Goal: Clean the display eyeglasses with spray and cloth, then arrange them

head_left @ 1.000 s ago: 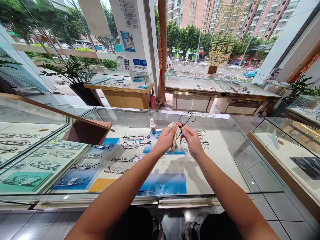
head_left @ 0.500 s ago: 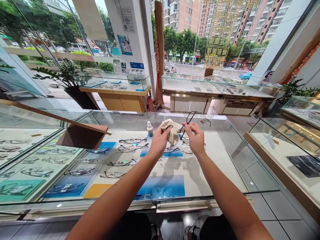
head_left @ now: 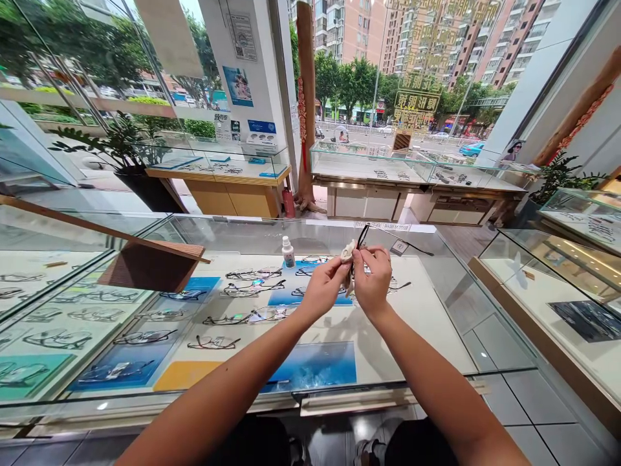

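Above the glass display case, my left hand [head_left: 324, 285] pinches a cream cloth [head_left: 348, 251] that is bunched up small. Right beside it, my right hand [head_left: 372, 275] is closed on a pair of dark-framed eyeglasses [head_left: 363, 234]; one thin temple with a small tag sticks out to the right. The cloth presses against the frame between both hands, and my fingers hide most of the lenses. A small white bottle [head_left: 288, 254] stands upright on the case, left of my hands.
Several eyeglasses [head_left: 253, 285] lie in rows inside the glass display case [head_left: 412, 323], some on blue sheets [head_left: 315, 362]. A brown ridged wooden block [head_left: 150, 266] sits at the left. Another case [head_left: 514, 285] stands at the right. More counters line the windows.
My left hand has moved right and brought the cloth onto the eyeglasses. The cloth is now bunched tighter, and the eyeglasses have turned so one temple points right.
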Tool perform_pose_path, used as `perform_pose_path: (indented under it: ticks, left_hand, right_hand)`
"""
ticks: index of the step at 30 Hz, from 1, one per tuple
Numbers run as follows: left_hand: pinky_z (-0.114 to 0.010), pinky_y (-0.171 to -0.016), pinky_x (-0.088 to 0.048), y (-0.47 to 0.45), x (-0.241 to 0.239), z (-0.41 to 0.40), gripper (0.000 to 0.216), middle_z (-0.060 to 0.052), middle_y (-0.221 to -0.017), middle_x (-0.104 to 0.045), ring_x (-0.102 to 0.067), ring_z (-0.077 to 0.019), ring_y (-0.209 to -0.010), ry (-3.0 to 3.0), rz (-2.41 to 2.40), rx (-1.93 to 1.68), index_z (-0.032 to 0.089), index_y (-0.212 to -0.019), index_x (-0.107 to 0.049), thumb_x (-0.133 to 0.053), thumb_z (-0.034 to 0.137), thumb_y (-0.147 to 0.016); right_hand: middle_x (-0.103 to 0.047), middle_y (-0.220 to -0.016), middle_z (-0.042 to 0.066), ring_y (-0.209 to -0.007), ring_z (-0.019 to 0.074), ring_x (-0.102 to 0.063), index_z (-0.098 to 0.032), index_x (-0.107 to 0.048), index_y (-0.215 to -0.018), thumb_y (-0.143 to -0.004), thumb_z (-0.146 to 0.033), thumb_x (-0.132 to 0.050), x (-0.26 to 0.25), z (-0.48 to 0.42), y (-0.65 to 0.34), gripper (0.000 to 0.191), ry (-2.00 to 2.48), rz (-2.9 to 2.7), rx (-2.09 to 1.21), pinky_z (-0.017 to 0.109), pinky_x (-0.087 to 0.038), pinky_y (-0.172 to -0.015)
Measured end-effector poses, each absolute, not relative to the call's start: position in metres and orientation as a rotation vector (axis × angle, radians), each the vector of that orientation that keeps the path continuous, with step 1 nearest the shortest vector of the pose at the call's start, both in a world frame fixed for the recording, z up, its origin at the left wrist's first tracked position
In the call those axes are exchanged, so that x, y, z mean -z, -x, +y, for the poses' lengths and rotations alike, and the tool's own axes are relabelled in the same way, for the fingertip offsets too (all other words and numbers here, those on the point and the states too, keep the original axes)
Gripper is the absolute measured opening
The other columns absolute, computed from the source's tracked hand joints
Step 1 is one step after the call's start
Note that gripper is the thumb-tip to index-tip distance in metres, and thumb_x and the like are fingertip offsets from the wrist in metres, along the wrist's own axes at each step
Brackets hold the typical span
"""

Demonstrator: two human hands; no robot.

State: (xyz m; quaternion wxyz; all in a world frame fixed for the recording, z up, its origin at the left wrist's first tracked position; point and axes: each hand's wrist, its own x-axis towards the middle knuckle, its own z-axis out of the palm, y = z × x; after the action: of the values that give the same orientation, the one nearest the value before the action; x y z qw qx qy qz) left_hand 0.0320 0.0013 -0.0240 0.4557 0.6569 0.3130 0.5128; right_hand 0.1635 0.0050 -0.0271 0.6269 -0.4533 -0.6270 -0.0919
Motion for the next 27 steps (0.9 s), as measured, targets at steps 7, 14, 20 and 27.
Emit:
perform_pose_path:
  ticks: [7, 14, 20, 27]
  left_hand:
    - [-0.029, -0.074, -0.043, -0.031, 0.023, -0.001, 0.031, -0.002, -0.085, -0.062, -0.053, -0.0166, -0.079, -1.793, 0.885, -1.122, 0.017, -0.093, -0.068, -0.050, 0.041, -0.103]
    - [-0.023, -0.057, -0.033, -0.029, 0.011, -0.018, 0.031, 0.006, -0.068, -0.049, -0.040, -0.0109, -0.059, -1.691, 0.645, -0.650, 0.021, -0.107, -0.057, -0.058, 0.052, -0.099]
    - [-0.025, -0.069, -0.046, -0.032, 0.014, -0.030, 0.036, -0.004, -0.090, -0.073, -0.062, -0.0142, -0.076, -1.909, 0.438, -0.373, 0.020, -0.108, -0.067, -0.065, 0.054, -0.097]
    - [-0.034, -0.086, -0.053, -0.032, 0.015, -0.020, 0.026, -0.006, -0.093, -0.078, -0.071, -0.0204, -0.089, -2.362, 0.637, -0.878, 0.021, -0.091, -0.075, -0.059, 0.037, -0.103]
  right_hand:
    - [-0.068, -0.091, 0.008, -0.093, 0.0239, -0.062, -0.021, -0.078, -0.092, -0.104, -0.036, -0.056, 0.011, 0.009, -0.180, 0.029, 1.003, -1.257, 0.059, 0.041, -0.047, -0.092]
    - [-0.072, -0.093, 0.007, -0.092, 0.0221, -0.065, -0.019, -0.077, -0.088, -0.100, -0.040, -0.060, -0.008, 0.011, -0.200, 0.030, 0.874, -1.053, -0.169, 0.038, -0.049, -0.089]
    - [-0.076, -0.102, 0.008, -0.102, 0.0233, -0.068, -0.019, -0.079, -0.098, -0.102, -0.042, -0.055, -0.006, 0.014, -0.203, 0.034, 0.837, -1.052, -0.336, 0.040, -0.050, -0.096]
    - [-0.075, -0.108, 0.007, -0.104, 0.0225, -0.068, -0.022, -0.075, -0.099, -0.102, -0.043, -0.056, -0.012, 0.010, -0.203, 0.029, 0.727, -1.254, -0.515, 0.038, -0.052, -0.095]
